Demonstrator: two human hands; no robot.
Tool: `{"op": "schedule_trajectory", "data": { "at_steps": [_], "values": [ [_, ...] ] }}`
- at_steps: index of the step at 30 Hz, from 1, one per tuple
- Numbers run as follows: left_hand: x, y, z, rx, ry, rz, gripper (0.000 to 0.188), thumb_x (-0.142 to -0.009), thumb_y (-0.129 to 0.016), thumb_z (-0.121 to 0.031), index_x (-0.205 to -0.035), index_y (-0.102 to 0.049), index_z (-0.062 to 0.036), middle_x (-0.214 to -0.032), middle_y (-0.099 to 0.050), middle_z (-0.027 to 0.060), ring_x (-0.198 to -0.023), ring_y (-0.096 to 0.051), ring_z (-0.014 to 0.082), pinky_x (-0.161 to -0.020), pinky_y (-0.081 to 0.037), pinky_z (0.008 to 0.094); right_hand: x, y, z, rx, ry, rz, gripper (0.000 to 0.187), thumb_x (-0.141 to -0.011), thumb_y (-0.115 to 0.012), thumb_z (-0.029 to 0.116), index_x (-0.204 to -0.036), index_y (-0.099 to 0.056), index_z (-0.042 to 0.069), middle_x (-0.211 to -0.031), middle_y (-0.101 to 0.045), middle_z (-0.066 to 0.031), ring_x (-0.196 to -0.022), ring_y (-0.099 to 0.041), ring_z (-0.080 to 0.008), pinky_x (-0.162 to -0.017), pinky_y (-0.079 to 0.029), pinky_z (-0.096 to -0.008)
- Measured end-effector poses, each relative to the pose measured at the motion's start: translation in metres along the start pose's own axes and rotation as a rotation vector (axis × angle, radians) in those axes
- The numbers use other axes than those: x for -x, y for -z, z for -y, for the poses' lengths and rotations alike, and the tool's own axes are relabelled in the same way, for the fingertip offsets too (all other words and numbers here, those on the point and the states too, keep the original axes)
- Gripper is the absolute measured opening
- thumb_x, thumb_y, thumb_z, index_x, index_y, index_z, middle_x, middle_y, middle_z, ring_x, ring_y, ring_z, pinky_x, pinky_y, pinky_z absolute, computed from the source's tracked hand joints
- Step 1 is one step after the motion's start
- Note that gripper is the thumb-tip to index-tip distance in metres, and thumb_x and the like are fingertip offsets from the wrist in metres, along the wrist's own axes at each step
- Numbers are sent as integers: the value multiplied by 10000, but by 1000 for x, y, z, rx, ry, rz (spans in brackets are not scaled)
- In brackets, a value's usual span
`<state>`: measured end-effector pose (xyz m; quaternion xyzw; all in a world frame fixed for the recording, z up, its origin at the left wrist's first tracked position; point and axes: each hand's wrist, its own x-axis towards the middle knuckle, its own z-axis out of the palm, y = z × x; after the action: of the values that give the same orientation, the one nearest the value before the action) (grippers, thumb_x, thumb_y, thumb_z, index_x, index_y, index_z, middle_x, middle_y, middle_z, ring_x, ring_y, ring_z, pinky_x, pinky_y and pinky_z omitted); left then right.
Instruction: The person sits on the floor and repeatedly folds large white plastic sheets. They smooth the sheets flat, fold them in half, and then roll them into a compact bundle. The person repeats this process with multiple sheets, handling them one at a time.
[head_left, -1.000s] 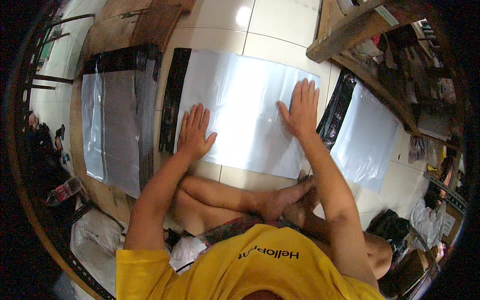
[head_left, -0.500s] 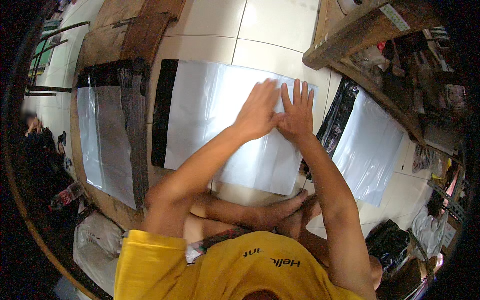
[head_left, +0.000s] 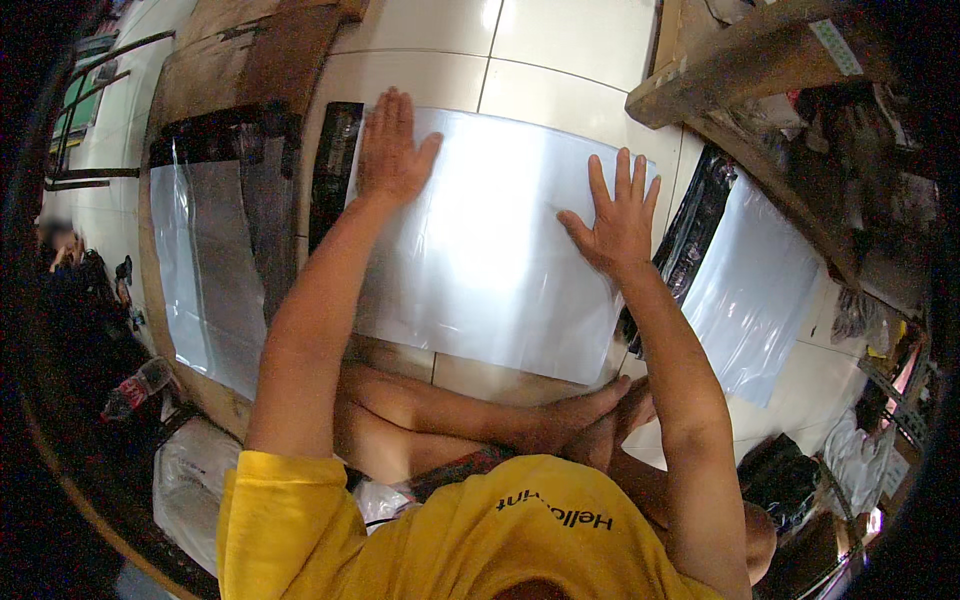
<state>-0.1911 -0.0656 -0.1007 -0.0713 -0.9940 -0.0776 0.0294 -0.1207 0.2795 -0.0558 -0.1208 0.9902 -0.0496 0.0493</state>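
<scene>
A: What does the overhead view show?

B: A person [head_left: 430, 405] in a yellow shirt [head_left: 430, 520] sits cross-legged at the near edge of a silvery plastic sheet [head_left: 490, 230], both bare hands stretched over it. The left hand [head_left: 396, 155] lies across its far left corner, fingers straight and held narrow, thumb angled out. The right hand [head_left: 618, 222] is over the sheet's right end, fingers and thumb fanned wide.

A: Are the palms pressing down?

B: From above, I cannot tell.

A: And the sheet itself?

B: Smooth and roughly rectangular, it lies flat on glossy pale floor tiles [head_left: 560, 88], a broad glare down its middle. A black strip [head_left: 334, 165] borders its left end.

A: What flanks it?

B: Left of the sheet, a stack of similar plastic [head_left: 200, 270] with wrinkled black bands rests on flat brown boards [head_left: 205, 80]. To its right, another shiny plastic pile [head_left: 765, 290], edged in crinkled black film [head_left: 695, 230], lies aslant. A rough wooden beam [head_left: 755, 75] juts in past the sheet's far right corner. Well left of the sheet is a clear bottle [head_left: 137, 388] with a red label.
</scene>
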Motion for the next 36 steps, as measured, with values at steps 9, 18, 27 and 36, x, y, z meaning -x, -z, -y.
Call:
{"op": "schedule_trajectory", "data": {
  "at_steps": [9, 18, 27, 36],
  "values": [
    [-2, 20, -5, 52, 3, 24, 784, -1023, -483, -431, -1573, -216, 60, -1656, -166, 269, -1554, -148, 367, -1270, -107, 478, -1, -5, -4, 26, 3, -52, 927, -881, -602, 668, -1598, -317, 154, -1642, -180, -296, -1524, -111, -500, -1175, -76, -717],
    [34, 17, -243, 402, -31, -57, 227, -855, -617, -213, -984, -709, -50, -991, -651, 169, -974, -614, 360, -835, -490, 512, -1, -29, -15, 323, 41, -66, 822, -931, -554, 557, -1606, -298, 162, -1656, -168, -271, -1532, -104, -488, -1171, -81, -726],
    [3, 39, -98, 212, 460, 208, 411, -923, -589, -320, -1293, -583, -143, -1341, -484, 229, -1285, -434, 419, -1036, -369, 624, 5, -16, -9, 30, 15, -96, 787, -930, -559, 521, -1594, -334, 164, -1653, -186, -261, -1526, -130, -488, -1170, -91, -728],
    [-12, 27, -66, 208, 373, 56, 496, -888, -622, -344, -1260, -613, -17, -1314, -532, 280, -1210, -526, 440, -1011, -444, 590, -2, -12, -7, 9, 5, -86, 786, -925, -570, 522, -1588, -348, 163, -1654, -189, -257, -1528, -122, -483, -1167, -72, -732]
  ]
}}
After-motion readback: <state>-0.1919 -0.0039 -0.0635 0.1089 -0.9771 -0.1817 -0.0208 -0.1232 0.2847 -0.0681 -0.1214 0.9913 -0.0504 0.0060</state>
